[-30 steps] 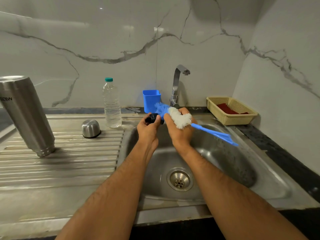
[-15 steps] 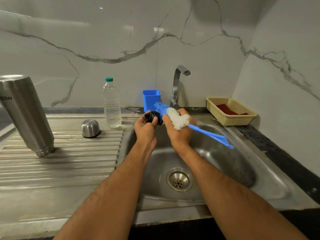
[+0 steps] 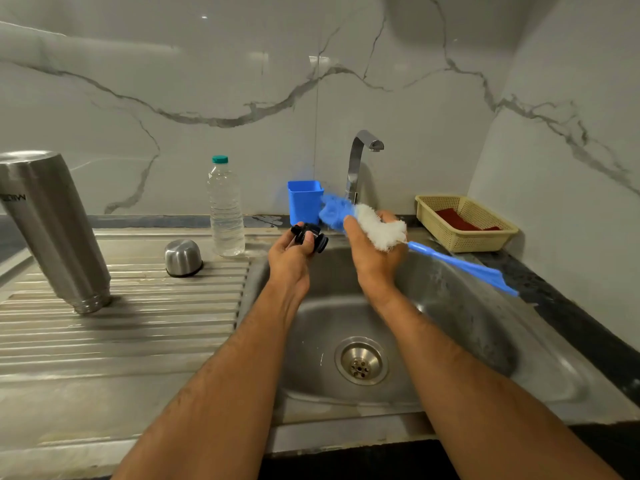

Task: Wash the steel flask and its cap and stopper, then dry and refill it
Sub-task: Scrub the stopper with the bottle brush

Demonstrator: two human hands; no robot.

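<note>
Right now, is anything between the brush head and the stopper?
Nothing visible. The left hand holds the black stopper over the sink; the right hand grips the bottle brush, whose blue tip sits just right of the stopper with open air between.

Both our bare forearms reach from the near edge toward the far side, converging a little. Our left hand (image 3: 289, 258) is raised with the palm turned up and toward us, its fingers (image 3: 304, 237) curled round a small black plastic stopper (image 3: 310, 237). Our right hand (image 3: 375, 258) sits just to the right, apart from the left, back toward us, its fingers wrapped round the white-and-blue bristled head of a blue-handled bottle brush (image 3: 379, 228). Its outline is blurred.
</note>
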